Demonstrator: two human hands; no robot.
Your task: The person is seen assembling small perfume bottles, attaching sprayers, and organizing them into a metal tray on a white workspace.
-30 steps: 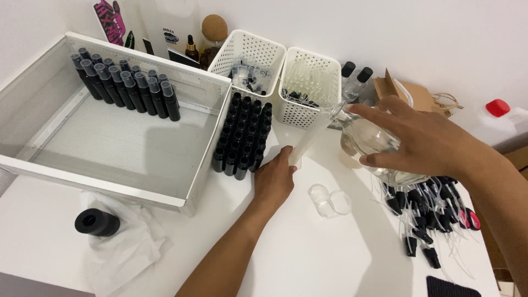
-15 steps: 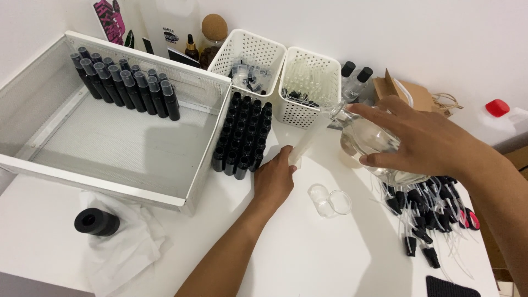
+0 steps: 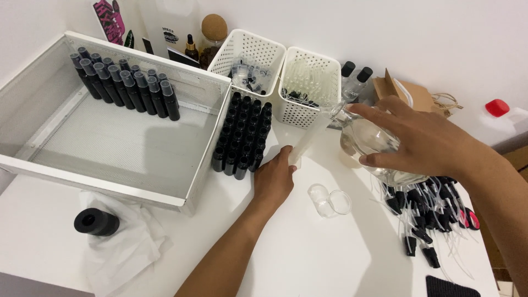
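Fingers (image 3: 385,115) around clear tilted glass bottle (image 3: 366,140)

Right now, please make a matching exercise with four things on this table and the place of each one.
Things:
1 clear glass bottle
2 black roll
3 red cap
4 spray pumps

Places:
A on the crumpled tissue
B far right, by the wall
C tilted in the right hand
D heaped under the right wrist

Pairs: 1-C, 2-A, 3-B, 4-D
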